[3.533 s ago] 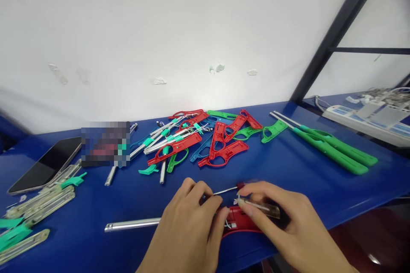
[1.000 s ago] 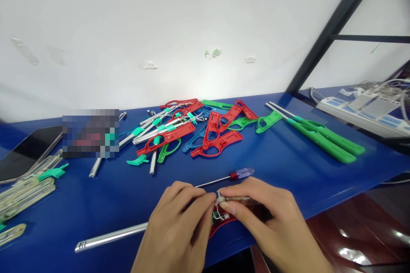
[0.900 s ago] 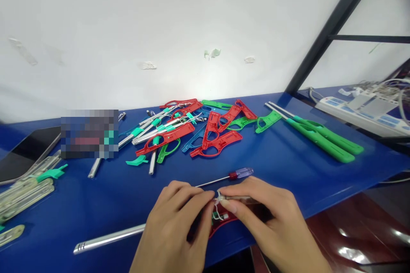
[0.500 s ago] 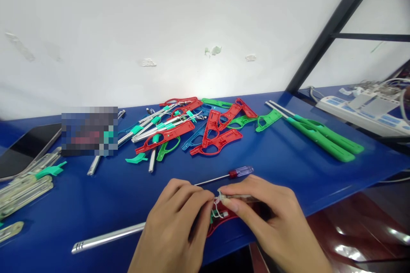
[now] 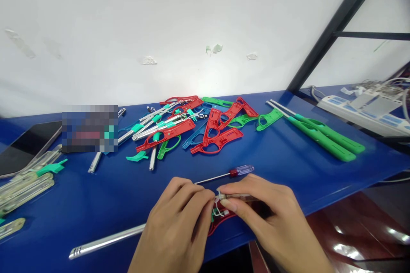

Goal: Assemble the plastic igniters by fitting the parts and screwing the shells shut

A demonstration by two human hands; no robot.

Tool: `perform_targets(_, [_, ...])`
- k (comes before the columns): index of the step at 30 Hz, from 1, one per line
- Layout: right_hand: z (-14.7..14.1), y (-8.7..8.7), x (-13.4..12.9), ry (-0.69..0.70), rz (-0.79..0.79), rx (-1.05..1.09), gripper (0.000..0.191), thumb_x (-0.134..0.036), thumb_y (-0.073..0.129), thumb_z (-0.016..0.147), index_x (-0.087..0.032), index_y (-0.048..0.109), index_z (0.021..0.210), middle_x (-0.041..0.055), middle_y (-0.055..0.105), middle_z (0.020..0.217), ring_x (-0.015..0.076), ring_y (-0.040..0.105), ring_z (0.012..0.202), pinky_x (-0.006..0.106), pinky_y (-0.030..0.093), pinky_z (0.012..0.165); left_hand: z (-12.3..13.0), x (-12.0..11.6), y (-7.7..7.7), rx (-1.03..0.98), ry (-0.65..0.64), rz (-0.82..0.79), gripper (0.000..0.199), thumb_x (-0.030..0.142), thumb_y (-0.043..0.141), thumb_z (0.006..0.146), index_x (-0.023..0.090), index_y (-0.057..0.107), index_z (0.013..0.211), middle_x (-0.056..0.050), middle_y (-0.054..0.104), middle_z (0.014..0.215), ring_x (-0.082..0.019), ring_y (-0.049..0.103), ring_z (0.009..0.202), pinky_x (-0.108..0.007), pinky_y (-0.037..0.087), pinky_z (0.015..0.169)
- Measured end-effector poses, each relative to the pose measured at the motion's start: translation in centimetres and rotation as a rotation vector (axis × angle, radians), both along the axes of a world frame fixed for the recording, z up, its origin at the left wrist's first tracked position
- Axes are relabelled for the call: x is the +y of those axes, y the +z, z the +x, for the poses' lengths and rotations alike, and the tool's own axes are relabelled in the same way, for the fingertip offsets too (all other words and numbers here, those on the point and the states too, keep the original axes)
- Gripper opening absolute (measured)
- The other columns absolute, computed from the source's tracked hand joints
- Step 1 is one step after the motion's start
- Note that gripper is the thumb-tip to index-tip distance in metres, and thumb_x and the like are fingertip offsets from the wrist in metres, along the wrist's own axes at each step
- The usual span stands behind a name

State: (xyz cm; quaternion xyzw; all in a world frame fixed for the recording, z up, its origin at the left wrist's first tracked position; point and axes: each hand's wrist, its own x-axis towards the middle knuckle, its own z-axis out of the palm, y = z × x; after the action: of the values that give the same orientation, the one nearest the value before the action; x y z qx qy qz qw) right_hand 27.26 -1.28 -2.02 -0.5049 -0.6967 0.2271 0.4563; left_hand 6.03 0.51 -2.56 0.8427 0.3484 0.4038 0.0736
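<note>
Between thumb and fingers, my right hand (image 5: 275, 217) grips a translucent lighter fuel tank (image 5: 238, 197) by its valve end. My left hand (image 5: 179, 217) is closed in a pinch beside that end, on the thin white tube (image 5: 216, 200) as far as I can see; its fingertips partly hide it. Below both hands lies a red lighter handle half (image 5: 221, 224), with a green piece and white wire inside. A silver metal lighter barrel (image 5: 107, 241) sticks out leftward from under my left hand. Just beyond my fingers rests a screwdriver (image 5: 241, 171) with a purple clear handle.
Red, green and blue handle halves (image 5: 221, 138) and silver barrels with wires (image 5: 153, 126) are heaped behind. Two green lighters (image 5: 323, 136) lie right. At left are more clear fuel tanks (image 5: 28, 194), a phone (image 5: 30, 145) and a blurred-out patch. A black metal frame (image 5: 329, 34) stands right.
Both hands stay in nearly the same place, still pinching at the tank's valve end. The view has shifted very slightly, and the barrel's left tip sits a little lower.
</note>
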Motion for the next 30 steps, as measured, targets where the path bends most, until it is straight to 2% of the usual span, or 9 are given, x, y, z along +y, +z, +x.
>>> perform_targets(10, [-0.01,0.15,0.23,0.033,-0.019,0.026,0.012,-0.024,0.085,0.100,-0.036,0.087,0.104,-0.0140,0.088,0.094,0.0081,0.081,0.080,0.013,0.061,0.079,-0.08,0.04,0.12,0.030,-0.016,0.032,0.019,0.003,0.057,0.110,0.021,0.062,0.109,0.003,0.076,0.097,-0.016,0.068,0.087,-0.032,0.060,0.080])
perform_targets(19, [0.04,0.24,0.03,0.038,-0.060,0.017,0.011,-0.025,0.084,0.101,-0.035,0.088,0.103,-0.0103,0.088,0.093,0.0119,0.081,0.078,0.019,0.063,0.076,0.01,-0.04,0.26,0.041,-0.011,-0.003,0.020,0.001,0.058,0.107,0.020,0.064,0.108,0.000,0.076,0.097,-0.018,0.069,0.089,-0.033,0.062,0.082])
perform_targets(24, [0.08,0.25,0.11,0.047,-0.072,0.017,0.011,-0.026,0.083,0.102,-0.035,0.089,0.103,-0.0087,0.088,0.092,0.0141,0.081,0.077,0.023,0.063,0.075,0.10,0.01,0.08,0.042,-0.019,0.042,0.020,0.001,0.056,0.108,0.019,0.066,0.110,-0.001,0.076,0.096,-0.019,0.068,0.087,-0.034,0.061,0.080])
perform_targets(30, [-0.06,0.48,0.23,0.019,-0.065,0.066,0.013,-0.025,0.085,0.099,-0.037,0.089,0.103,-0.0112,0.088,0.091,0.0106,0.081,0.076,0.017,0.061,0.074,0.31,0.03,0.45,0.007,0.025,-0.004,0.020,0.003,0.060,0.107,0.021,0.068,0.109,0.001,0.077,0.096,-0.017,0.066,0.087,-0.032,0.061,0.081])
